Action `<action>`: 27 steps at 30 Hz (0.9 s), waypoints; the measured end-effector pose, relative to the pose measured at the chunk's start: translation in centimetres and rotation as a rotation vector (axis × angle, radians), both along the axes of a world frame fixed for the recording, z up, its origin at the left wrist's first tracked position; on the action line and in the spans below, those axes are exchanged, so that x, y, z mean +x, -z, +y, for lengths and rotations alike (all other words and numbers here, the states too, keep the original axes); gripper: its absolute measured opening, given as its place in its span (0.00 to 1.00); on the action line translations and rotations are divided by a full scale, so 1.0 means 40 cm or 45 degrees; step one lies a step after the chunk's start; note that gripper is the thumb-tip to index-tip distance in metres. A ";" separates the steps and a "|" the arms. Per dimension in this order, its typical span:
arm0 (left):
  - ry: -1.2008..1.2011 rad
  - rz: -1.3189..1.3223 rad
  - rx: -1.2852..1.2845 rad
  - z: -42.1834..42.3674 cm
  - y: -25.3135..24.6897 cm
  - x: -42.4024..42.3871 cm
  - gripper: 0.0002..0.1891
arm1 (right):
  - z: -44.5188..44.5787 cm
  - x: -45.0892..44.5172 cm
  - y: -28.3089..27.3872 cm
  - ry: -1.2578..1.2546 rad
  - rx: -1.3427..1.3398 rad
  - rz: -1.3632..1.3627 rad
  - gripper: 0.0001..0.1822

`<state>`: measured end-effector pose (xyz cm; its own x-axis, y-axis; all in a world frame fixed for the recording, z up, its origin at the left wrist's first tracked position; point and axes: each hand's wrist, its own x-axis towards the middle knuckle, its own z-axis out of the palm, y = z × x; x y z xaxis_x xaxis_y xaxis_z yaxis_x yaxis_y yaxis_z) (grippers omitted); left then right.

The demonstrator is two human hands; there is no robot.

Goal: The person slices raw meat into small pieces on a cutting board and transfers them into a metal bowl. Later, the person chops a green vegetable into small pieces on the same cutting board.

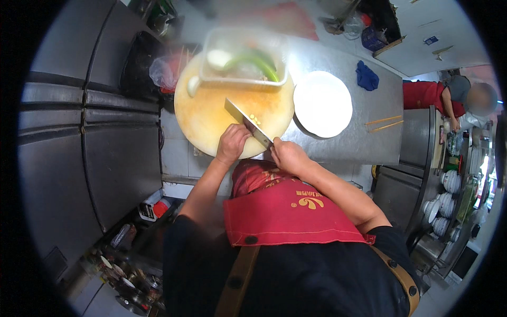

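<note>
My right hand [291, 156] grips the handle of a Chinese cleaver [250, 125]. The blade slants up and left across a round cutting board [202, 126]. Against the blade's left side, my left hand [232, 143] rests on the board with its fingers curled. Whether anything is under those fingers is hidden. Small pale-yellow chopped pieces [254, 119] lie just right of the blade. At the board's far side sits a clear plastic tub [245, 83] holding a green pepper [261, 65] and a white piece of vegetable [219, 59]. Another white piece [193, 86] lies beside the tub.
A white plate [323, 104] stands right of the board on the steel table [380, 146]. Beyond it lie a blue cloth [367, 75] and a pair of chopsticks [384, 123]. Steel cabinets [122, 158] flank the left. At far right, a person [455, 97] stands by stacked bowls [445, 202].
</note>
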<state>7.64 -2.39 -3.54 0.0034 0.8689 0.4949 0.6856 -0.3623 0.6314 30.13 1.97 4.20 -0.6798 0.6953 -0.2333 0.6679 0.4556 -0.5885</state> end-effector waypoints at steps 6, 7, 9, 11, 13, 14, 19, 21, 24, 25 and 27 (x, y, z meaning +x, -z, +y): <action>0.007 -0.028 0.004 -0.001 0.000 0.001 0.08 | 0.024 0.037 -0.112 -0.033 -0.111 -0.047 0.12; 0.007 -0.018 0.005 -0.002 -0.001 0.001 0.07 | 0.027 0.042 -0.119 -0.025 -0.147 -0.054 0.12; 0.000 0.002 0.008 -0.005 -0.003 -0.001 0.07 | 0.033 0.045 -0.130 -0.015 -0.218 -0.068 0.14; 0.017 -0.027 0.007 -0.005 -0.002 0.003 0.07 | 0.036 0.043 -0.163 0.000 -0.231 -0.106 0.13; 0.027 -0.013 0.000 -0.005 -0.002 0.000 0.06 | 0.037 0.043 -0.163 -0.019 -0.219 -0.132 0.13; 0.028 0.011 -0.006 -0.002 -0.001 -0.003 0.06 | 0.039 0.047 -0.147 -0.047 -0.199 -0.144 0.13; 0.003 0.004 -0.029 -0.012 -0.002 -0.001 0.07 | 0.037 0.049 -0.146 -0.053 -0.198 -0.162 0.14; 0.009 0.002 -0.028 -0.005 -0.001 -0.001 0.08 | 0.042 0.065 -0.152 -0.012 -0.176 -0.127 0.14; 0.017 0.041 -0.031 -0.002 0.003 -0.006 0.07 | 0.050 0.086 -0.163 0.066 -0.130 -0.097 0.13; 0.007 0.028 -0.043 -0.002 0.001 -0.005 0.07 | 0.051 0.094 -0.160 0.078 -0.133 -0.086 0.13; -0.016 0.001 -0.066 -0.005 -0.002 -0.001 0.07 | 0.054 0.109 -0.145 0.098 -0.138 -0.062 0.13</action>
<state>7.62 -2.58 -3.46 -0.0070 0.8934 0.4491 0.6905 -0.3206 0.6484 34.48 4.15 10.01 -0.6113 0.7140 -0.3413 0.7274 0.3370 -0.5978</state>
